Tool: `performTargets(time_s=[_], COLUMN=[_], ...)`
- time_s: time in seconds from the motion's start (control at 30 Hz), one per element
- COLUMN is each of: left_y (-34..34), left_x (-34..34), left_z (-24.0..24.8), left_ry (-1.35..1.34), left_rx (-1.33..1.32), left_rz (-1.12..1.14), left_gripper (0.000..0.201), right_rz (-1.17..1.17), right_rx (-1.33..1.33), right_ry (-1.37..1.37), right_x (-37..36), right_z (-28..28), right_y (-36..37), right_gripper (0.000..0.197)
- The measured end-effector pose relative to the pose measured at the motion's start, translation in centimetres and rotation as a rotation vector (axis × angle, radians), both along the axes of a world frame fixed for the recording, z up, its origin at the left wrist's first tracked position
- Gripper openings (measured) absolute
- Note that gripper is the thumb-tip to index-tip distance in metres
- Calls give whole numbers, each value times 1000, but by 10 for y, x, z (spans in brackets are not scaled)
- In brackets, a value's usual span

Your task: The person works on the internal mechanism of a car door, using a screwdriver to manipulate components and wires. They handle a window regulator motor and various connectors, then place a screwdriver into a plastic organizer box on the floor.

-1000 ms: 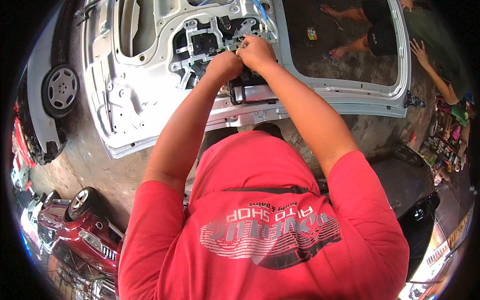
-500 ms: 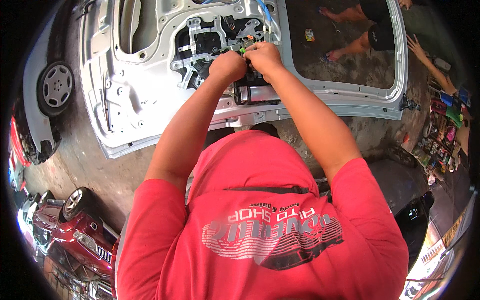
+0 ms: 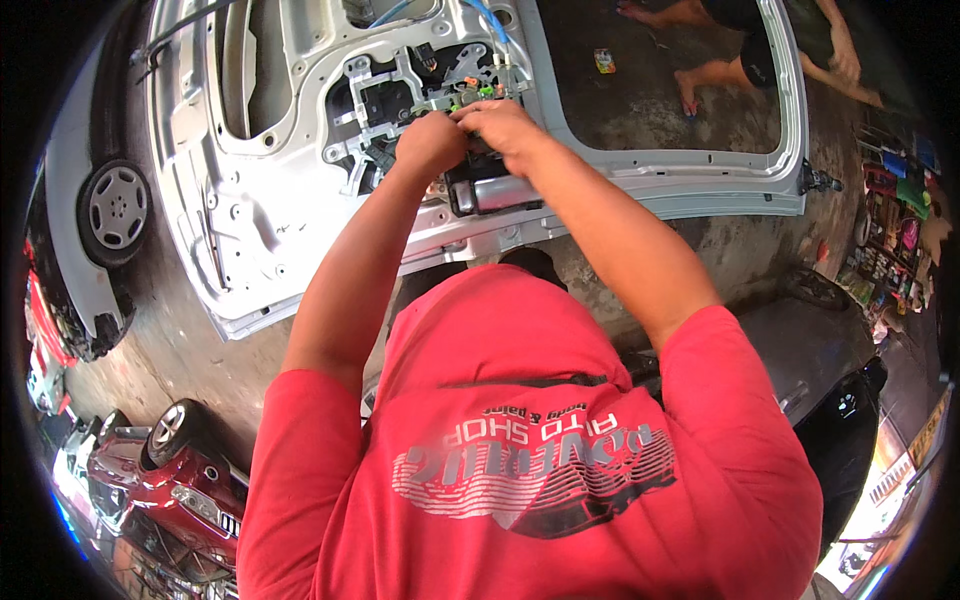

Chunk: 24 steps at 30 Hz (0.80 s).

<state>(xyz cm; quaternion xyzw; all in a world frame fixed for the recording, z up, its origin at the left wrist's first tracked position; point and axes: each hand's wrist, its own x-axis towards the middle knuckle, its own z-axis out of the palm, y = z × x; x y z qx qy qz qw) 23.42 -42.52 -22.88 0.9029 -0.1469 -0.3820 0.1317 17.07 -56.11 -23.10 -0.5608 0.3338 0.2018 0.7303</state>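
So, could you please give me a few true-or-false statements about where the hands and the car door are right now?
1. Both the left hand and the right hand are at the mechanism inside the silver car door. True.
2. The door is mounted on a car. False: it lies flat on the concrete floor.
3. The person wears a red shirt. True.
4. The right hand rests on the window opening. False: it is at the mechanism.

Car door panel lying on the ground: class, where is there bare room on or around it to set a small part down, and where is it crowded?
Free: the concrete seen through the door's window frame, apart from a small packet, and the plain sheet metal left of the mechanism. Crowded: the opening with brackets and wires, where the left hand and right hand meet, and the cluttered tools at the right.
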Motion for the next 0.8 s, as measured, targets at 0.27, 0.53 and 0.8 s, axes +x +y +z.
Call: performTargets(time_s=[0.27, 0.53, 0.8], left_y=[2, -11, -48], left_x=[-3, 3, 20], left_z=[17, 29, 17], left_ry=[-61, -427, -380], left_rx=[20, -290, -184], left_rz=[25, -150, -294], left_gripper=[44, 41, 36], right_rz=[246, 570, 578], right_rx=[-898, -861, -993], right_ry=[-130, 183, 215], right_x=[-1, -23, -15], right_z=[26, 33, 36], right_y=[-23, -52, -32], right_gripper=[32, 44, 33])
